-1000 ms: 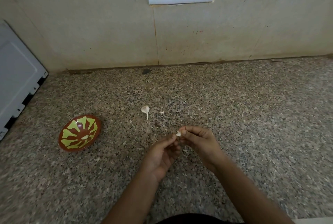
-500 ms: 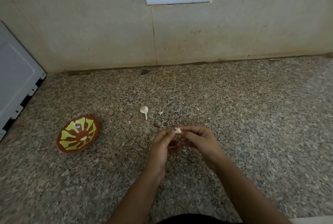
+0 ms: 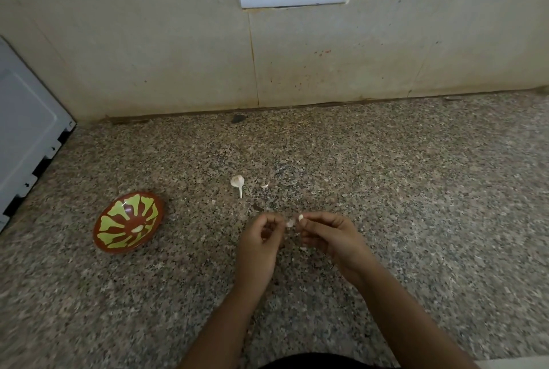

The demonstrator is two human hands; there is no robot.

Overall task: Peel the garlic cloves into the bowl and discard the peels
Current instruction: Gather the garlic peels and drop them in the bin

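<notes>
1. Two hands meet low over the counter (image 3: 416,190). The right hand (image 3: 329,235) pinches a pale garlic clove (image 3: 300,217) at its fingertips. The left hand (image 3: 261,238), fingers curled, seems to pinch a scrap of peel (image 3: 289,223) just beside it.
2. The step looks like stripping skin from this clove; whether it is fully bare is too small to tell.
3. The bowl (image 3: 118,214), well to the left, holds one peeled clove (image 3: 137,229). A garlic head (image 3: 237,181) and a loose flake (image 3: 265,185) lie beyond the hands.
4. Next comes carrying the clove left to the bowl and dropping the peel.
</notes>
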